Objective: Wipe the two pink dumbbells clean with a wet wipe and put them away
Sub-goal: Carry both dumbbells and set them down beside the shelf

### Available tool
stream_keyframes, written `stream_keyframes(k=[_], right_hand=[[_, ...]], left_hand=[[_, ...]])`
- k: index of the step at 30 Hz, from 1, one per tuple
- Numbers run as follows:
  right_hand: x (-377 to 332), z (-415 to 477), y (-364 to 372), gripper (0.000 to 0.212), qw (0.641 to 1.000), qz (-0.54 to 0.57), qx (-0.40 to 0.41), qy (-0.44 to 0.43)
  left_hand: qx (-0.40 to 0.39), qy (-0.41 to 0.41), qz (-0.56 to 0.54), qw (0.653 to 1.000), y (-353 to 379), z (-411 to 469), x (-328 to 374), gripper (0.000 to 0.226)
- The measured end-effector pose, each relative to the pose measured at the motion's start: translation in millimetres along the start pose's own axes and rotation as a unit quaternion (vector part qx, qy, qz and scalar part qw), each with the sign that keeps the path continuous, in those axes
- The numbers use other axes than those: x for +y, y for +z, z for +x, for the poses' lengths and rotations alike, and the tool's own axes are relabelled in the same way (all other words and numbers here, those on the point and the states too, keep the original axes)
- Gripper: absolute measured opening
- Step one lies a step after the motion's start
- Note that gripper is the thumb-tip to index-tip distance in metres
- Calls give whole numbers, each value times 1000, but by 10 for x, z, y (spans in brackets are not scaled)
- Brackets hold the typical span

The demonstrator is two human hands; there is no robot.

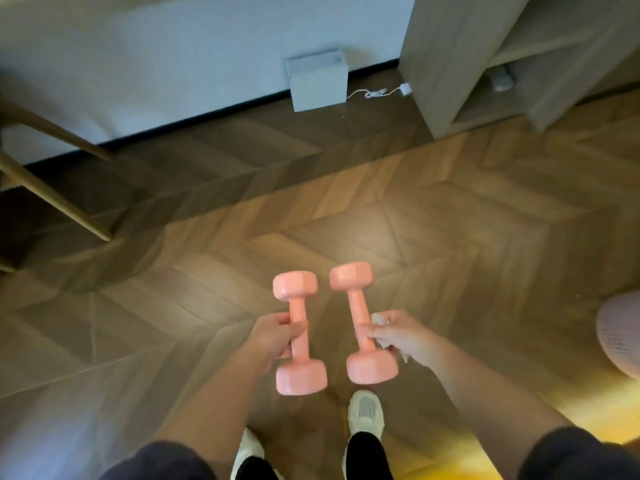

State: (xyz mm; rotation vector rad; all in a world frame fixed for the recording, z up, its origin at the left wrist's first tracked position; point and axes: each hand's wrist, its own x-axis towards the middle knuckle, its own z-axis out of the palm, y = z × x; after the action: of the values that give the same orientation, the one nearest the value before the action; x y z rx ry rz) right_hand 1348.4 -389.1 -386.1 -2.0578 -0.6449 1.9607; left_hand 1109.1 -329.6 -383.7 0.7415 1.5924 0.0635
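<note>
Left hand point(277, 336) closed around the handle of left dumbbell point(300, 332); right hand point(398, 336) pinching right dumbbell point(363, 322) plus wet wipe point(381, 322).
Both long axes point away from the person, parallel, held above the floor point(450, 237); shelf unit point(485, 64) lies ahead-right, nearer the right hand.

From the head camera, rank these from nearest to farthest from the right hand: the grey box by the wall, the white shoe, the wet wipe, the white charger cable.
From the right hand:
1. Wet wipe, held in that hand against the right dumbbell.
2. White shoe, on the floor just below.
3. White charger cable, far ahead by the shelf unit.
4. Grey box, against the wall, slightly left of the cable.
</note>
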Motion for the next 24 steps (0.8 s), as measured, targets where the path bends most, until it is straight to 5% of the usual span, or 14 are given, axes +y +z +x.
stream_keyframes(k=[13, 15, 18, 24], right_hand=[[-1038, -62, -1133, 17, 999, 24, 47, -7], [-1138, 1, -1350, 43, 998, 39, 50, -17], [-1269, 28, -1666, 52, 998, 39, 52, -21], [-1635, 277, -2531, 15, 999, 29, 29, -35]], left_hand=[[-40, 43, -47, 997, 510, 159, 1572, 17], [-43, 46, -48, 997, 604, 249, 1823, 16], [-36, 45, -33, 998, 771, 356, 2165, 14], [-19, 45, -37, 998, 1223, 598, 2830, 8]])
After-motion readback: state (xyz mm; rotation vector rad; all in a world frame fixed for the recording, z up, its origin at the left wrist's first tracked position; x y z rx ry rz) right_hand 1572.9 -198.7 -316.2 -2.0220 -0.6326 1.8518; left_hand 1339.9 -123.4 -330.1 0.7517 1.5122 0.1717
